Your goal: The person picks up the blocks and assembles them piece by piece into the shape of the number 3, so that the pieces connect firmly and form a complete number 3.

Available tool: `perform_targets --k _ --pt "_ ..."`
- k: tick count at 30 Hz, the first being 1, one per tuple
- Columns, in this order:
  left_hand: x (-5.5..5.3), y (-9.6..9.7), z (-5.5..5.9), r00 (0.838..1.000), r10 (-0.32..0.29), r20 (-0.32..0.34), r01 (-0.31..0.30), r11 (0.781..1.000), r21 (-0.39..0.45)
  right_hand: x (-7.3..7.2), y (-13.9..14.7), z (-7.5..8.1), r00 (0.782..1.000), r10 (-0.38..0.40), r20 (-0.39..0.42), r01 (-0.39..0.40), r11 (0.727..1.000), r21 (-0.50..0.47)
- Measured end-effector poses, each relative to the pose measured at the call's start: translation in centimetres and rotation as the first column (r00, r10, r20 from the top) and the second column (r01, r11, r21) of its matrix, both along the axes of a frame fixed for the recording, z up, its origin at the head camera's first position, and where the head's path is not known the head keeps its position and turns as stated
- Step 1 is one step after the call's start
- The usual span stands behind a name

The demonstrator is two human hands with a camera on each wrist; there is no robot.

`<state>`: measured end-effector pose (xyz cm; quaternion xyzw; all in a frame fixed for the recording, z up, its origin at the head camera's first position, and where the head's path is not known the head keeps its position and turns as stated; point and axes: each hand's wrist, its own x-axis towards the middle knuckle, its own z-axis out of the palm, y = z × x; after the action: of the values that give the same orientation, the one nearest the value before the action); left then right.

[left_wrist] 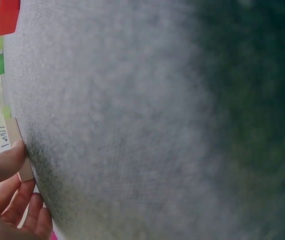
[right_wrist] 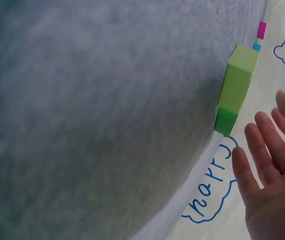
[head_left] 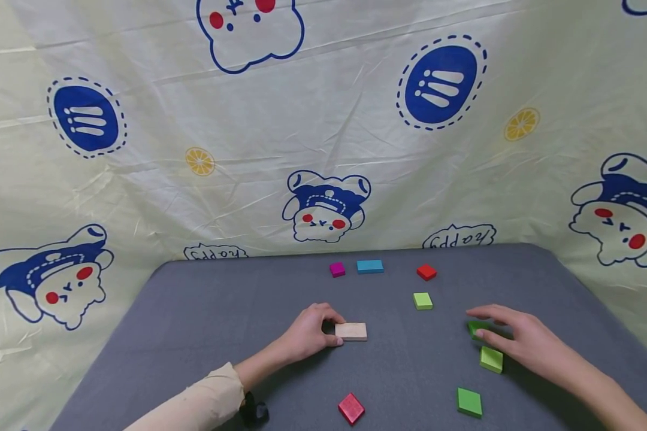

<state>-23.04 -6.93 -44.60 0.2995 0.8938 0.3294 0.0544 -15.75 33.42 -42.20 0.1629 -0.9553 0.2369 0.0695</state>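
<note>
At the middle of the table, my left hand pinches the left end of a plain wooden block, thumb at the near side and fingers at the far side. The left wrist view has the thumb along this wooden block and fingertips at its end. On the right, my right hand hovers with fingers loosely extended and thumb apart, holding nothing. A dark green block lies partly hidden under its fingers, and a light green block lies just nearer. In the right wrist view the fingers stand clear of both.
Toward the back of the grey table lie a magenta block, a blue block, a red block and another light green block. Nearer are a crimson block and a green block. A printed curtain hangs behind.
</note>
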Motion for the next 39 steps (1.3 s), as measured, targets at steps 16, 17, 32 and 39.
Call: perform_targets --k 16,17,32,39 --pt "-0.2 -0.1 0.0 1.0 0.002 0.006 -0.002 1.0 -0.006 -0.9 1.8 -0.8 0.993 0.029 0.116 -0.028 1.0 -0.013" --pt "-0.2 -0.1 0.0 1.0 0.001 0.004 -0.001 1.0 -0.007 -0.9 1.9 -0.9 0.993 0.03 0.117 -0.029 0.999 -0.017" --pt "-0.4 -0.2 0.1 1.0 -0.025 0.011 0.025 1.0 0.002 -1.7 2.0 -0.8 0.974 0.023 0.224 -0.02 1.0 -0.016" --pt "-0.3 -0.1 0.1 1.0 -0.025 0.002 0.025 1.0 -0.002 -1.8 0.7 0.2 0.986 0.065 0.153 -0.064 0.998 -0.012"
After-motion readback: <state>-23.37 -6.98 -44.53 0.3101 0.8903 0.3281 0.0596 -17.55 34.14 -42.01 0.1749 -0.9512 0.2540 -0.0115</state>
